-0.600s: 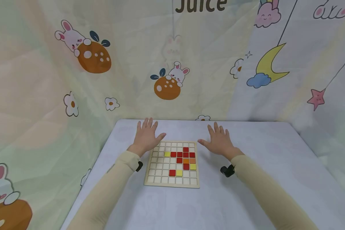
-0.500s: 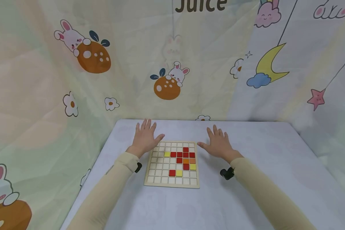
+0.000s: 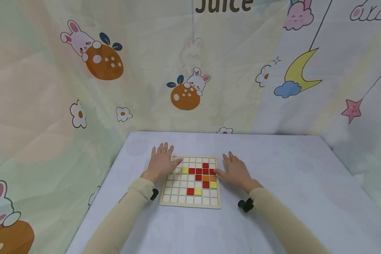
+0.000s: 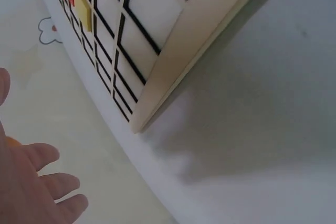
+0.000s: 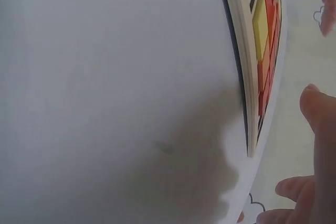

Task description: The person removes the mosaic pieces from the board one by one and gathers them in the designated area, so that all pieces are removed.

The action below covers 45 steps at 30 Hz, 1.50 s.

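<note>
A square wooden grid board lies on the table, most of its cells white. Red tiles cluster towards its right side, with an orange tile among them. A yellow tile ends the red row on the left, and another yellow tile sits beside a red tile lower down. My left hand is spread at the board's far left corner, thumb over the grid. My right hand is by the right edge, its thumb reaching the rim. Neither hand holds anything; contact cannot be told.
A white cloth-covered table surrounds the board. Behind it hangs a printed fabric backdrop with rabbits, flowers and a moon. Dark wrist cameras are strapped on both wrists, below the beige sleeves.
Both hands have come down nearer to the person. The right hand has also moved left, bringing its thumb to the board's right edge. The board and tiles have stayed put.
</note>
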{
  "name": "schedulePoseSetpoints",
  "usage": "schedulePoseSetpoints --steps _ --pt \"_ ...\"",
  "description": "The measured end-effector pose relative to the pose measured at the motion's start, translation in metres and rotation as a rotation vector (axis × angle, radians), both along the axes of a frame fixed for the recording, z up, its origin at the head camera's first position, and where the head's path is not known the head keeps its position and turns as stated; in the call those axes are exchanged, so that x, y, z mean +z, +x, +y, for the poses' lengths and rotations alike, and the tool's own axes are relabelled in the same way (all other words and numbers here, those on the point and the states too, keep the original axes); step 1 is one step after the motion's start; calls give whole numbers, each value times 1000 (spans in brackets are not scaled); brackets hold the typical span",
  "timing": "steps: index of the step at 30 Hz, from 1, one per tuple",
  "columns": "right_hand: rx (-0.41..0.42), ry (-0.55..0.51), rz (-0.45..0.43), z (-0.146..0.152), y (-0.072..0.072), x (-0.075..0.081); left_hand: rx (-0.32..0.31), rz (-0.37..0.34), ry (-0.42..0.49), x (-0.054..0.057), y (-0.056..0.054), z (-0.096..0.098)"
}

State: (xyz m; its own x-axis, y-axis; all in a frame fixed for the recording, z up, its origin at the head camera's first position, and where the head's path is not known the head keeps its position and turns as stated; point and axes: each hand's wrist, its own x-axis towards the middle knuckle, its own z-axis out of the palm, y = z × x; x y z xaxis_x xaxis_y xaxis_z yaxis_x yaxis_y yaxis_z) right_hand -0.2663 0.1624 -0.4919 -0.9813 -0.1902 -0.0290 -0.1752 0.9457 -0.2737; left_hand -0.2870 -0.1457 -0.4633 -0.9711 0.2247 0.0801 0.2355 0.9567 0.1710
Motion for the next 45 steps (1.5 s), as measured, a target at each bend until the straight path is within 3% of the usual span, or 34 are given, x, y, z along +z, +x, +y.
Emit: schedulePoseSetpoints --steps 4,8,13,20,28,32,39,45 --pt "-17 -54 -48 -5 6 -7 12 -49 40 -11 5 -2" --pt "-25 -135 -65 -9 13 -13 57 -113 147 -18 11 -1" --pt "-23 -191 -35 -16 22 -17 76 -151 275 -24 17 -2" --pt "-37 -284 50 -19 32 -24 81 -205 365 -28 26 -5" --pt "-74 -539 140 -20 40 -24 92 -177 418 -35 27 -5" --pt "-103 -622 156 -21 43 -26 64 -169 424 -41 26 -9" --pt "-173 -730 204 -22 42 -37 -9 -188 514 -51 26 -21" --pt "-167 -756 222 -26 43 -45 13 -169 575 -62 31 -27"
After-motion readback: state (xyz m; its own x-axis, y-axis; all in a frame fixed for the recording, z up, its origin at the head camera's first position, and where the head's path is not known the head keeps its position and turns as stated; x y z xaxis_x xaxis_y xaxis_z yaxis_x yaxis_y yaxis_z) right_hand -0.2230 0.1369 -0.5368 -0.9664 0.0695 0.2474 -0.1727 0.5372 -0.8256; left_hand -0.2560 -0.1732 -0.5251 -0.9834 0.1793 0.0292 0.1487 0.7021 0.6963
